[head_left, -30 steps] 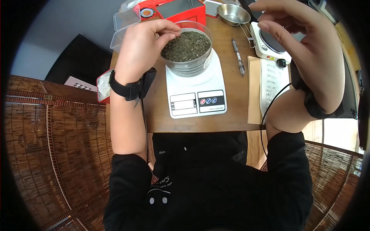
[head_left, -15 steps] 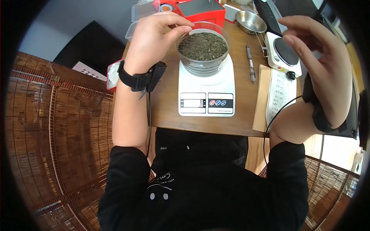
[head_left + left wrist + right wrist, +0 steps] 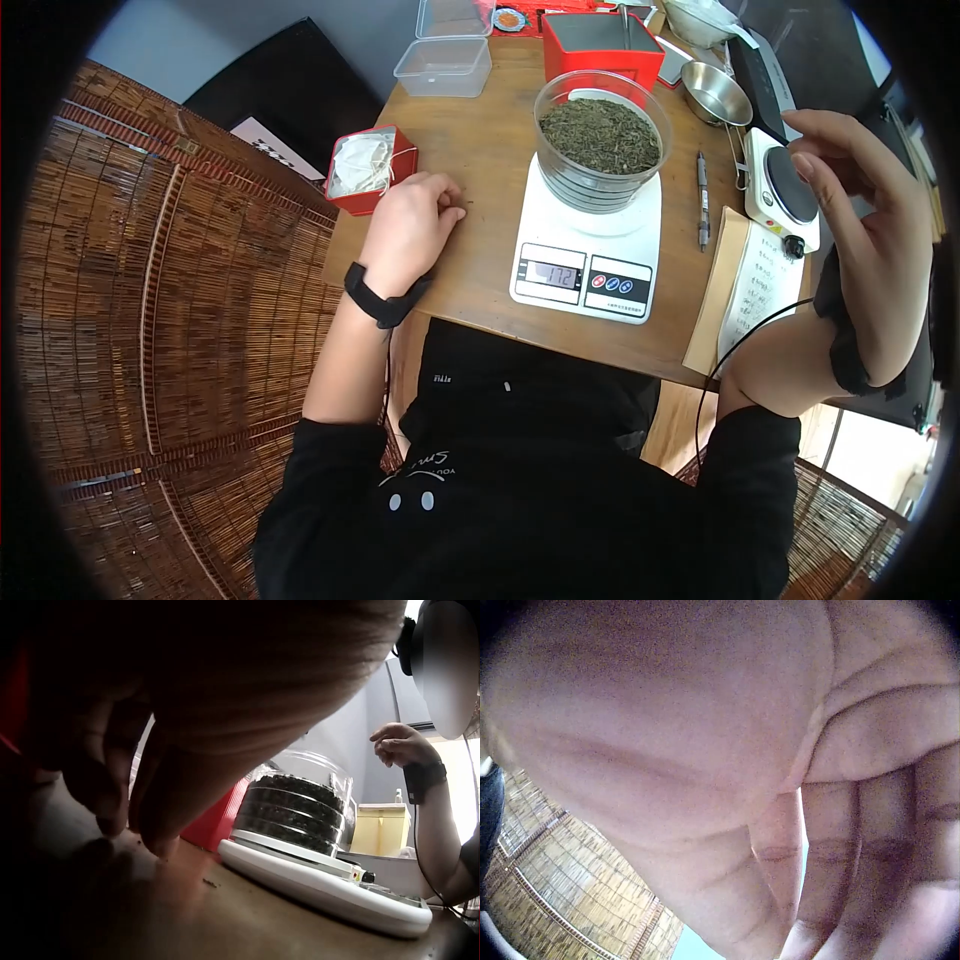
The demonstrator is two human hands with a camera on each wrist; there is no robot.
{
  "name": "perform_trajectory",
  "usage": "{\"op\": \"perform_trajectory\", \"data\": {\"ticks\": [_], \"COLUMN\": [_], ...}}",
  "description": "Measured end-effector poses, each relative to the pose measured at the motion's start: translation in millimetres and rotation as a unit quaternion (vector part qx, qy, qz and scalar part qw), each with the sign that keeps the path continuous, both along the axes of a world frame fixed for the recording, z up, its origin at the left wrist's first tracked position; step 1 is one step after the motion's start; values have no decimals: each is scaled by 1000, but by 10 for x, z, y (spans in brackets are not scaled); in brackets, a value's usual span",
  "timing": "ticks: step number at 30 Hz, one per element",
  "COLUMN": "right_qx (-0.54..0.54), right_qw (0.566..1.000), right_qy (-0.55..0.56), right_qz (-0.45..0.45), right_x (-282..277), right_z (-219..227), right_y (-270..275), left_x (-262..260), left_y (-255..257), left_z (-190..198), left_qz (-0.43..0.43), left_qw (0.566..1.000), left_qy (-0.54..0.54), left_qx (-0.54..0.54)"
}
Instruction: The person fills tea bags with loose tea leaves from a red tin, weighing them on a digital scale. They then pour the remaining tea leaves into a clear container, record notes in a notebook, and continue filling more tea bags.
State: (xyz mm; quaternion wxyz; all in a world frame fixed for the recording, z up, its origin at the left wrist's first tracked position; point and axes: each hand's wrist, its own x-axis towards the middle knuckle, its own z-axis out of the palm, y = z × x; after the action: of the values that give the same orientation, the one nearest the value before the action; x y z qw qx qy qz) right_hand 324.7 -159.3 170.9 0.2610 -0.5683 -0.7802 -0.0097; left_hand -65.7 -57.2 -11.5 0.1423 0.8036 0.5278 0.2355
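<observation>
My left hand (image 3: 408, 222) is low over the table's left side, beside a red box (image 3: 365, 170) with white pouches. In the left wrist view its bent fingertips (image 3: 161, 846) reach down at the tabletop, thumb and fingers slightly apart. A tiny dark speck (image 3: 211, 883) of leaf lies close by. A clear round tub (image 3: 600, 195) of dried green leaves (image 3: 600, 135) stands on a white kitchen scale (image 3: 590, 235), whose display (image 3: 553, 274) reads about 172. My right hand (image 3: 875, 225) is raised at the right, fingers loosely bent, holding nothing.
Behind the tub stands a red box (image 3: 603, 60); a clear plastic container (image 3: 443, 68) is at the back left. To the right are a pen (image 3: 703, 200), a handwritten paper (image 3: 765, 285), a white hot plate (image 3: 795, 195) and a steel pan (image 3: 717, 93).
My left hand has left the tub's rim and come down to the table on the left. The scale's digits now show. My right hand stays raised. The head view has shifted.
</observation>
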Motion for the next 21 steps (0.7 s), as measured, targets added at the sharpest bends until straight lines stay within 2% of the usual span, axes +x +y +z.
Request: {"op": "perform_trajectory", "data": {"ticks": [7,13,16,21], "right_qx": [-4,-15,-19,-17], "right_qw": [1000,1000,999,999], "right_qy": [2,22,32,30], "right_qz": [8,4,9,16], "right_x": [-28,-10,-2,10], "right_z": [11,38,44,53], "right_y": [-13,-32,-50,-58], "left_x": [83,96,117,138], "left_y": [120,165,91,38], "left_z": [-69,-128,-43,49], "left_qz": [-38,-38,-32,-57], "left_qw": [998,996,999,998], "left_qy": [38,66,27,25], "left_qx": [21,38,-26,-13]}}
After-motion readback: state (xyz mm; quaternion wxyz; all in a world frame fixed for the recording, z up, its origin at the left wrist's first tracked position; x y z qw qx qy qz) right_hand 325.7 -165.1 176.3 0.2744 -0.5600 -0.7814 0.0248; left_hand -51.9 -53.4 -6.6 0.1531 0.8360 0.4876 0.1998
